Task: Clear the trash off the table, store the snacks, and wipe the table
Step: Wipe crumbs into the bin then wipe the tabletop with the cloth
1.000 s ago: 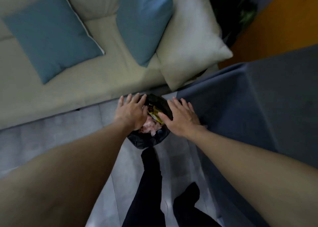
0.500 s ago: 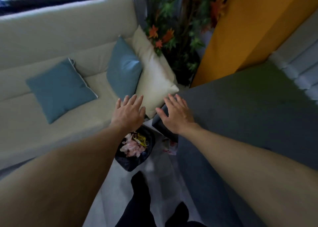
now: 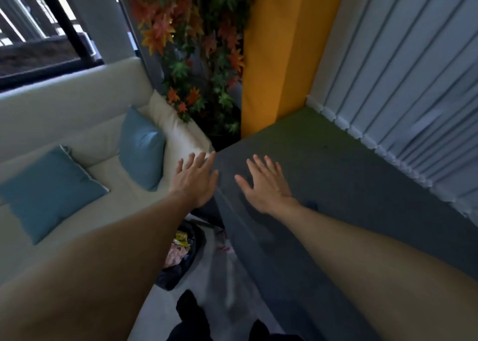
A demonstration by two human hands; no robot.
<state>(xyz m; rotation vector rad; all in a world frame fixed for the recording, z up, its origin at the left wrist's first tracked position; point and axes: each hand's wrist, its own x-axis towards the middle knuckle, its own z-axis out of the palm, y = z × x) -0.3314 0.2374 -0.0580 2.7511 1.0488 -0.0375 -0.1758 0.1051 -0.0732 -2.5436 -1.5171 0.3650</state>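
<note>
A: Why were both hands out flat like that?

B: Neither had anything in its grip. The left hand (image 3: 194, 180) hung with fingers spread and loose above the near corner of the dark grey cloth-covered tabletop (image 3: 336, 175), and the right hand (image 3: 269, 185) hovered palm down over the cloth just inside that corner. I'd judge they were free because the rubbish was already dropped and the next job needed empty hands.

A: And where was the rubbish?

B: In the black plastic bin bag (image 3: 178, 268) on the floor, below the tabletop's near edge and tucked under the left forearm. Pink crumpled scraps and a yellow wrapper showed at its mouth. Standing right beside the tabletop, it made a short drop for anything swept off.

A: Could you see snacks or a cloth for wiping?

B: No. The visible stretch of tabletop looked bare, but the forearms covered much of its near side and the frame cut off the right end. Something pale with pink marks lay on the floor between the bag and the tabletop's edge, too blurred to name.

A: Was the bag full?

B: Couldn't tell; the arm hid most of it.
</note>
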